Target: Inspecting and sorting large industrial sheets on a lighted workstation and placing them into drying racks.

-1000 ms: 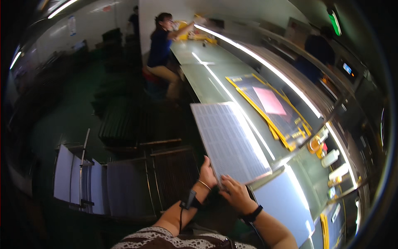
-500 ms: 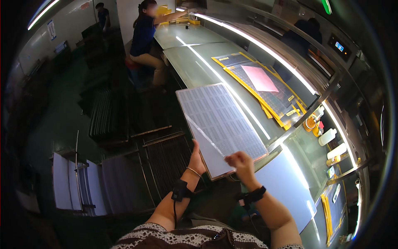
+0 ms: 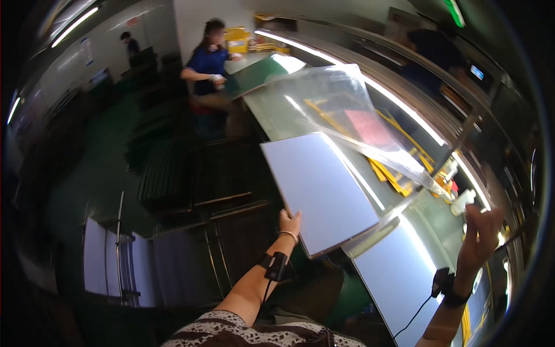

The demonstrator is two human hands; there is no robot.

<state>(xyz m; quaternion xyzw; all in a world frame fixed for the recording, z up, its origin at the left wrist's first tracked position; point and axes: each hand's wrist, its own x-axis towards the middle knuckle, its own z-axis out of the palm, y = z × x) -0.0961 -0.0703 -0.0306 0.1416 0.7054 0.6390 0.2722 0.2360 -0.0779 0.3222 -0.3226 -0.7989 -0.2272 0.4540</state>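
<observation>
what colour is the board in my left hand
The board in your left hand looks plain pale bluish white, best seen in the head view.

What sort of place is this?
Likely a factory workshop: a long glossy grey-green worktable, a straight white tube light along it, and flat rectangular white panels racked upright at left.

The clear plastic film (image 3: 341,89) is now off the pale rectangular panel (image 3: 318,194), spread in the air with its narrow end near the bare right hand (image 3: 484,231), which has swung far right. A blue-shirted co-worker (image 3: 207,61) has drawn in an outstretched arm (image 3: 199,76).
</observation>
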